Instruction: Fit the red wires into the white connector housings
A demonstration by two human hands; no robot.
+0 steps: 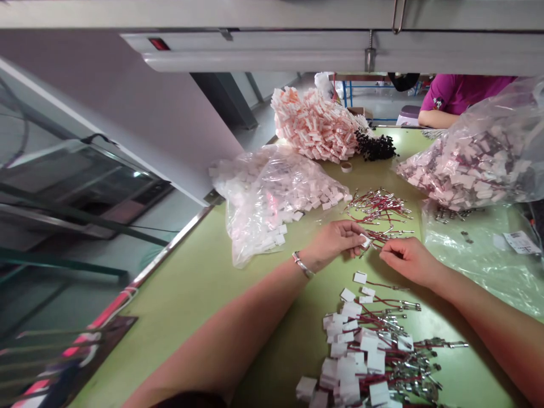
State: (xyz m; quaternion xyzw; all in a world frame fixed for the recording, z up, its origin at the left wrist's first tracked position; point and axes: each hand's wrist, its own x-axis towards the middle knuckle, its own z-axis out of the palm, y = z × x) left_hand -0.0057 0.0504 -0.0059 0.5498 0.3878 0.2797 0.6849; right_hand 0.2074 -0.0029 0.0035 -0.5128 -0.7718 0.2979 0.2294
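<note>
My left hand (338, 239) pinches a small white plastic connector (365, 240) between thumb and fingers. My right hand (406, 258) is closed in a pinch just to its right, on a thin red wire with a metal terminal (376, 241) that points at the connector. Both hands hover over the green table (191, 294). Just beyond them lies a loose heap of red wires with metal ends (378, 209). In front of my hands lies a pile of red wires fitted with white connectors (365, 351).
An open clear bag of white connectors (272, 198) lies to the left. A bundle of pink-white parts (317, 124) with black ends (376, 147) sits at the back. Another full bag (471, 164) and an emptier one (480, 255) lie right. A person in a magenta shirt (459, 93) sits opposite.
</note>
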